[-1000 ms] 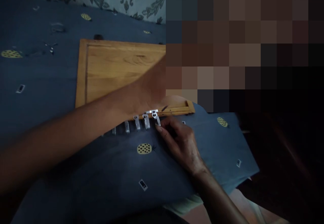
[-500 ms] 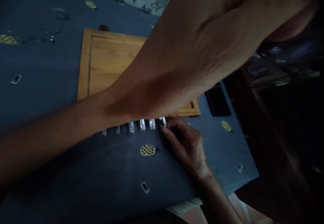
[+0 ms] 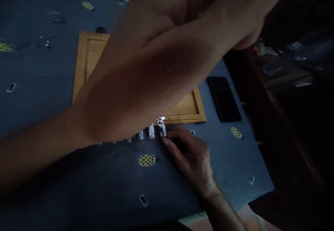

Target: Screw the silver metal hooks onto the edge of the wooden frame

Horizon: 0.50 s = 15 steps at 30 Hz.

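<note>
My left hand (image 3: 156, 57) is raised very near the camera and looms large across the middle of the view. Its fingers run out of sight toward the upper right, so I cannot tell what they do. Below it, my right hand (image 3: 191, 156) rests on the cloth with thumb and forefinger pinched at the end of a small silver metal fitting (image 3: 163, 130). That fitting lies at the near edge of a framed wooden panel (image 3: 182, 107). Several similar metal fittings (image 3: 151, 132) stand in a row to its left, partly covered by my left hand and wrist.
A dark blue cloth (image 3: 109, 189) with yellow pineapple prints covers the table. Right of the panel lies a black phone (image 3: 224, 99). A small shiny metal piece (image 3: 47, 43) sits at the far left. Clutter (image 3: 287, 64) is dimly visible beyond the table's right edge.
My left hand has shifted left across the view, uncovering more of the phone and the panel's right side. The fitting at my right fingers shows more; that hand keeps its pinch.
</note>
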Motion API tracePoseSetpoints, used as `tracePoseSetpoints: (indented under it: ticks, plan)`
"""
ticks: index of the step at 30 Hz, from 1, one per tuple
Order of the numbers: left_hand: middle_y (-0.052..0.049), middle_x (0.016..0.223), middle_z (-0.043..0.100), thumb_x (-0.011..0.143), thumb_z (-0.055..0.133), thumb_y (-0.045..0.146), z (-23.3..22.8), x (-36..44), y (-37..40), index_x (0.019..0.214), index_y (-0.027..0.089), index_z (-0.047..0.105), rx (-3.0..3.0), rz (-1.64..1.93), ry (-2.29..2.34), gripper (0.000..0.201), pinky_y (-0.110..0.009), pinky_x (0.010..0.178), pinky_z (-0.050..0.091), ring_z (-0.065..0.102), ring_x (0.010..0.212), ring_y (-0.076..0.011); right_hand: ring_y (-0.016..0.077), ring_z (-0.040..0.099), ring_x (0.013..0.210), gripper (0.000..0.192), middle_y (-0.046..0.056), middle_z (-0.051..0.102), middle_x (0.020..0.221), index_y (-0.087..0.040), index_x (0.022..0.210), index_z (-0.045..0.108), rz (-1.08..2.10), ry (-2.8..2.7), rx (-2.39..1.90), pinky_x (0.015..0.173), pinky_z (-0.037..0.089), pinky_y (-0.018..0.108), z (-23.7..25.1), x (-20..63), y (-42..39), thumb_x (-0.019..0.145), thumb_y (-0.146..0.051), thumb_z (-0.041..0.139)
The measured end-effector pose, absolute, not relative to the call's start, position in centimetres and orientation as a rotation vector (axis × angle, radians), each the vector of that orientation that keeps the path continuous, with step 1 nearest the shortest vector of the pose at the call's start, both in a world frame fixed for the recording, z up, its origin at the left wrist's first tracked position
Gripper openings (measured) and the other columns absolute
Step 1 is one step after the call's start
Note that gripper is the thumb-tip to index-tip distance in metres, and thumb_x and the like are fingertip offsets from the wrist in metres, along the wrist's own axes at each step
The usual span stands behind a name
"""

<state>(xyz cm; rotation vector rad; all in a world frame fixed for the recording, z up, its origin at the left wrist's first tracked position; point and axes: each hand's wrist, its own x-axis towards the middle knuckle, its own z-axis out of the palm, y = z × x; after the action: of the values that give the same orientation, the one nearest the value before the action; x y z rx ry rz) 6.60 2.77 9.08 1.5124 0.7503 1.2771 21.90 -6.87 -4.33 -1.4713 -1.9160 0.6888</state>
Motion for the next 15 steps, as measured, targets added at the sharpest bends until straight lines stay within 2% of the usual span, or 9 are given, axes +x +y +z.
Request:
tracePoseSetpoints:
  ticks: [2, 5, 8, 11, 15]
  plan:
    - [0.005, 0.069, 0.052, 0.094, 0.005, 0.05, 9.3, 6.9, 2.4, 0.079, 0.006, 0.063, 1.558, 1.272, 0.781, 0.075, -0.01, 0.05, 0.029, 0.068, 0.054, -0.0052, 0.0136, 0.063, 0.064, 0.009, 0.0, 0.067, 0.075, -0.021, 0.086, 0.064, 0.694, -1.923, -1.444, 0.061, 0.05, 0.025, -4.2, 22.1, -7.0, 0.095, -0.025, 0.061]
    - [0.007, 0.061, 0.047, 0.093, -0.004, 0.051, 8.7, 7.1, 2.9, 0.085, 0.007, 0.065, 1.642, 1.216, 0.787, 0.082, -0.015, 0.047, 0.035, 0.051, 0.035, 0.0024, 0.0135, 0.066, 0.068, 0.007, 0.001, 0.069, 0.078, -0.021, 0.089, 0.064, 0.702, -1.925, -1.407, 0.063, 0.052, 0.023, -3.9, 22.8, -7.1, 0.095, -0.022, 0.061]
    - [0.008, 0.056, 0.043, 0.092, -0.008, 0.051, 8.1, 7.0, 3.3, 0.083, 0.007, 0.063, 1.685, 1.179, 0.79, 0.084, -0.014, 0.043, 0.035, 0.041, 0.03, 0.0048, 0.012, 0.067, 0.067, 0.008, -0.001, 0.068, 0.076, -0.021, 0.088, 0.064, 0.693, -1.94, -1.404, 0.063, 0.051, 0.021, -3.5, 24.0, -7.5, 0.096, -0.021, 0.061]
    - [0.008, 0.058, 0.044, 0.092, -0.005, 0.053, 7.6, 5.9, 3.0, 0.078, 0.007, 0.06, 1.595, 1.158, 0.911, 0.082, -0.01, 0.044, 0.032, 0.054, 0.036, 0.0011, 0.0119, 0.067, 0.065, 0.009, -0.002, 0.068, 0.075, -0.022, 0.088, 0.063, 0.69, -1.974, -1.381, 0.062, 0.051, 0.02, -3.4, 25.2, -8.0, 0.096, -0.021, 0.06]
    - [0.006, 0.068, 0.047, 0.087, -0.011, 0.056, 6.3, 3.6, 1.0, 0.074, 0.003, 0.057, 1.519, 1.153, 1.039, 0.087, -0.008, 0.049, 0.027, 0.069, 0.054, -0.0065, 0.0118, 0.066, 0.063, 0.01, -0.002, 0.068, 0.074, -0.023, 0.088, 0.063, 0.701, -2.013, -1.303, 0.06, 0.051, 0.021, -3.8, 26.1, -8.5, 0.097, -0.021, 0.058]
